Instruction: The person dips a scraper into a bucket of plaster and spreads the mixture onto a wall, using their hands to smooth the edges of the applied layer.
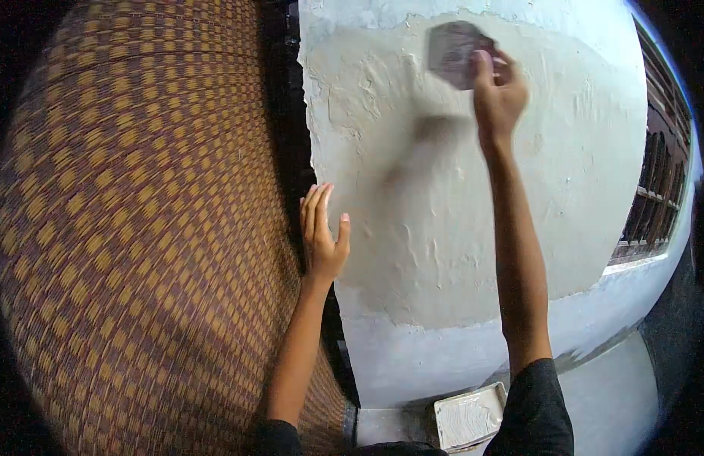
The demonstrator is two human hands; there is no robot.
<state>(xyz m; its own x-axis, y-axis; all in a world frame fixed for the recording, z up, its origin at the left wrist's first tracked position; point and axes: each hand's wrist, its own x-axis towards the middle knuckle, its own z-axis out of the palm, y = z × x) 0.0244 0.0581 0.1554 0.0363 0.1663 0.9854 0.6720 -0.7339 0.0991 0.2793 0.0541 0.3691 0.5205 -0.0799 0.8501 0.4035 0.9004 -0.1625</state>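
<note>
My right hand is raised high on the wall, closed round a flat, dark putty scraper with pale smears on its blade. The scraper overlaps the upper part of a broad, cream-coloured patch of wall putty, which shows ridges and rough streaks. Lower down on the left, my left hand has its fingers stretched out and the thumb apart, at the wall's left edge. Nothing is in it. Blurred shadows of the right hand and scraper fall across the putty.
A woven brown and yellow mat stands along the left side, with a dark gap between it and the wall. Below, a shallow tray of white putty rests on the floor. A window with dark bars is set in the wall at right.
</note>
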